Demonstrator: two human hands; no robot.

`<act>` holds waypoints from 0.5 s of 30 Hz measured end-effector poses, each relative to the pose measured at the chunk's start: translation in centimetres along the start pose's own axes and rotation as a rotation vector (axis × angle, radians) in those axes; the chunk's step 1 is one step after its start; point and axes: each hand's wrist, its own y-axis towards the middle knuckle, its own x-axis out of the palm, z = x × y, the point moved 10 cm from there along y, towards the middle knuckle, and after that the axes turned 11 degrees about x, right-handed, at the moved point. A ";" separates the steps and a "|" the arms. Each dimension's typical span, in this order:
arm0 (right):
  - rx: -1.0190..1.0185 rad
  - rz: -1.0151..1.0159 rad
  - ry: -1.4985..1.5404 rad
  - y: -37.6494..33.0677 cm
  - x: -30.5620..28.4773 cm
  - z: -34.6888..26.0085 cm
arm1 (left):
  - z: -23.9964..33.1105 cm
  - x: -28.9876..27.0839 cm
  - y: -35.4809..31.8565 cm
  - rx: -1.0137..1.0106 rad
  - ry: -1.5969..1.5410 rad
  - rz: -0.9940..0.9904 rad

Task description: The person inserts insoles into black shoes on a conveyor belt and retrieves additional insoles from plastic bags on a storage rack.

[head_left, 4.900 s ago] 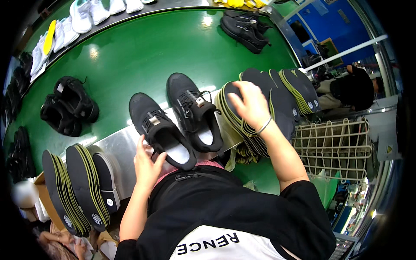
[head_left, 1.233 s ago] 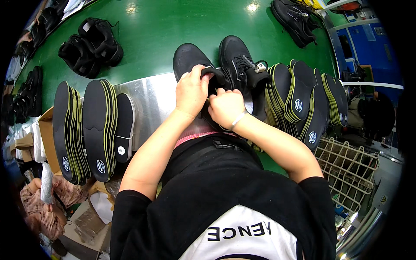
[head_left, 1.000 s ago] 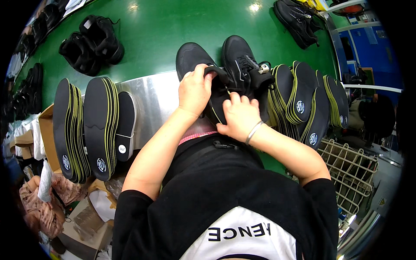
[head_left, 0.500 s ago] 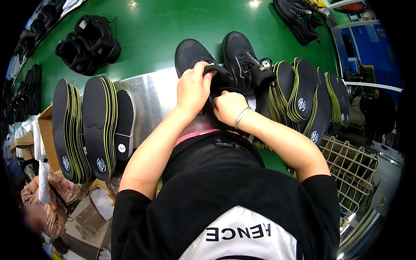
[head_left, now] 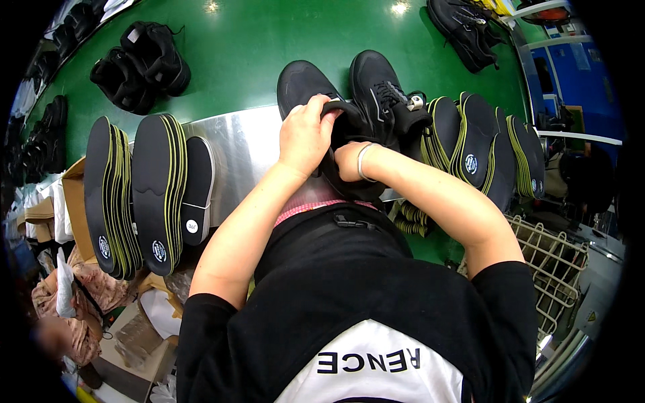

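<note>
A pair of black lace-up shoes rests at the near side of the table, toes pointing away from me. My left hand (head_left: pixel 306 136) is closed on the padded collar or tongue of the left shoe (head_left: pixel 302 82), with its thumb and fingers pinching the edge. Into that shoe's opening goes my right hand (head_left: pixel 350 161), its fingers hidden inside, so what they touch cannot be seen. Right beside it stands the right shoe (head_left: pixel 373 77), untouched, with a small pale tag near its collar.
Stacks of black insoles with yellow-green edges stand at the left (head_left: pixel 158 195) and right (head_left: pixel 478 138). More black shoes (head_left: pixel 141 67) sit far left on the green table (head_left: pixel 269 30), and another pair (head_left: pixel 463 33) far right. A wire basket (head_left: pixel 547 269) is near right; another person (head_left: pixel 84 295) is near left.
My right hand has pushed deeper into the left shoe, and its fingers have gone out of sight. My left hand keeps its hold on the shoe.
</note>
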 end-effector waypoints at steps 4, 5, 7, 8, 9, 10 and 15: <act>-0.006 -0.166 0.140 -0.9 -0.1 0.6 | -0.3 0.0 -0.2 0.005 0.003 0.002; 0.004 -0.084 0.041 -0.1 0.2 0.6 | -0.3 0.1 -0.2 0.007 0.001 -0.004; 0.068 0.260 -0.135 -0.1 -0.2 0.1 | -0.2 0.2 -0.2 0.002 -0.008 -0.009; 0.116 0.315 -0.176 1.1 0.6 0.5 | -0.2 0.4 -0.2 0.001 -0.011 -0.014; 0.171 0.294 -0.120 0.8 0.1 0.5 | -0.2 0.3 -0.2 0.008 -0.003 -0.007; 0.231 0.275 -0.065 0.1 -0.5 0.5 | -0.3 0.2 -0.3 0.018 0.003 0.003; 0.036 0.164 -0.304 -1.4 0.5 -0.8 | -0.2 0.2 -0.2 0.036 0.019 0.005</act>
